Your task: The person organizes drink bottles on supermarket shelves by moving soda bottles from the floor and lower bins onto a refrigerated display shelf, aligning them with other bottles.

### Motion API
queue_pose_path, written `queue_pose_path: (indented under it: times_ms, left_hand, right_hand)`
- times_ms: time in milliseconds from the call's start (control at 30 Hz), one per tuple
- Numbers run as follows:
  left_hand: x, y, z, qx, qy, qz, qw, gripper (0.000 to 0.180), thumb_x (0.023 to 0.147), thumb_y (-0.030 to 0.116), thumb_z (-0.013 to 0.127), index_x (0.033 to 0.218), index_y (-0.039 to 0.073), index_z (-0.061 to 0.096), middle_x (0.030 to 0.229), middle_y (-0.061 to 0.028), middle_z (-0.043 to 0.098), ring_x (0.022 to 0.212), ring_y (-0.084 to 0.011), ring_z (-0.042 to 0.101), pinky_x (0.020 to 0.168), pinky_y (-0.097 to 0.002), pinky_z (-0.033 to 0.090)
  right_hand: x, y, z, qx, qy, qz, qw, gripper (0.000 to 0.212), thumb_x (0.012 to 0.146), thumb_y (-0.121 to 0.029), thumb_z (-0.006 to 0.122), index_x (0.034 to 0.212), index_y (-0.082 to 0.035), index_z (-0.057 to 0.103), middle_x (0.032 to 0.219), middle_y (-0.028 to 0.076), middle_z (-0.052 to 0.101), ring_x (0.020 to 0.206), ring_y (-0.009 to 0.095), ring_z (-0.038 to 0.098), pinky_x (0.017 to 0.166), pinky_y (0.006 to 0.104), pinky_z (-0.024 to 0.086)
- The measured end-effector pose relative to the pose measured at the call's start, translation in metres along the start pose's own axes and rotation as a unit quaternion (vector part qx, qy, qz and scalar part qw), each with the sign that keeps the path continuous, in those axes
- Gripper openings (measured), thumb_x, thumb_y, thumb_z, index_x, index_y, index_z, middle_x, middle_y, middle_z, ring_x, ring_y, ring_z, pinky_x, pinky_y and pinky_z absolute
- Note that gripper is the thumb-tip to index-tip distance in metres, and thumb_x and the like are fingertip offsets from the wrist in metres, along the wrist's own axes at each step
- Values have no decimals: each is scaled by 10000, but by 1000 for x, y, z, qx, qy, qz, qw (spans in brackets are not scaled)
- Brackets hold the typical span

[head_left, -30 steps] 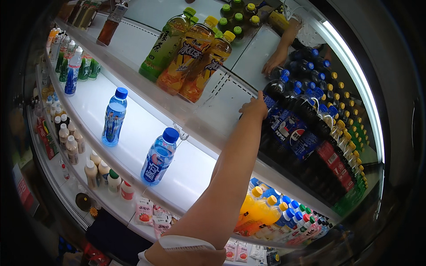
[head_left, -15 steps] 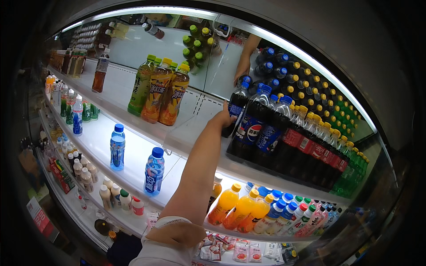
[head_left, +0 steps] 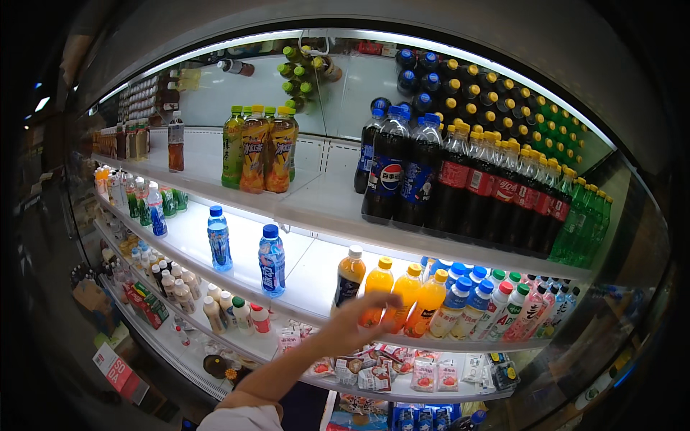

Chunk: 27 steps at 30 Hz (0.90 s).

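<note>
My left hand (head_left: 363, 314) is in front of the middle shelf, its fingers slightly blurred and spread apart, with nothing held. Behind it stand orange drink bottles (head_left: 407, 291) with yellow caps, partly covered by the fingers; whether I touch them I cannot tell. Just left of these is a white-capped bottle with a dark label (head_left: 350, 274). On the shelf above, blue-capped cola bottles (head_left: 388, 169) stand at the front of a dark row. Two blue-labelled bottles (head_left: 272, 260) stand apart, left of my hand. My right hand is not in view.
The upper shelf (head_left: 323, 205) also carries tea bottles (head_left: 255, 151), red-labelled colas (head_left: 480, 179) and green bottles (head_left: 583, 223). White-capped milk drinks (head_left: 460, 309) line the middle shelf's right. Small packets (head_left: 424, 373) lie below my hand. A mirrored back panel reflects the bottles.
My left hand has come away from the blue-capped cola bottle on the upper shelf and dropped to the middle shelf's level. The cola bottle stays standing there. The view has shifted.
</note>
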<state>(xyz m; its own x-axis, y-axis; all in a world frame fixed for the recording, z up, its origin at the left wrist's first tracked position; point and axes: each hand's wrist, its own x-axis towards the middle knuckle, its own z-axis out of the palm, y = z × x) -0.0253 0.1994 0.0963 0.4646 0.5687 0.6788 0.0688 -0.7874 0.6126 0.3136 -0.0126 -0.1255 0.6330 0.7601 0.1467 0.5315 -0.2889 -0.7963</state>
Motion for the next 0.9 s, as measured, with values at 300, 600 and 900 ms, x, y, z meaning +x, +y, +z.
queue_pose_path:
  times_ms: [300, 600, 900]
  left_hand:
    - [-170, 7, 202, -299, -114, -252, 913, 831, 771, 174, 786, 1417, 10, 289, 1322, -162, 476, 1234, -241, 443, 1040, -383, 359]
    - [-110, 17, 59, -135, 186, -155, 961, 589, 864, 61, 660, 1326, 11, 298, 1202, -131, 547, 1145, -211, 539, 986, -365, 437]
    - [96, 26, -137, 137, 296, -122, 938, 685, 871, 463, 651, 1293, -3, 379, 1107, -143, 590, 980, -185, 592, 836, -283, 493]
  right_hand:
    - [-15, -166, -5, 212, -261, -167, 927, 470, 681, -272, 846, 994, 10, 637, 876, 146, 691, 775, 236, 664, 720, 369, 516]
    - [7, -107, 6, 185, -321, -338, 865, 633, 941, -385, 551, 1404, -2, 351, 1323, 213, 488, 1232, 313, 471, 998, 393, 392]
    - [-10, -9, 1, 215, -314, -119, 917, 469, 994, -320, 492, 1320, 17, 474, 1262, 181, 542, 1138, 251, 534, 978, 364, 403]
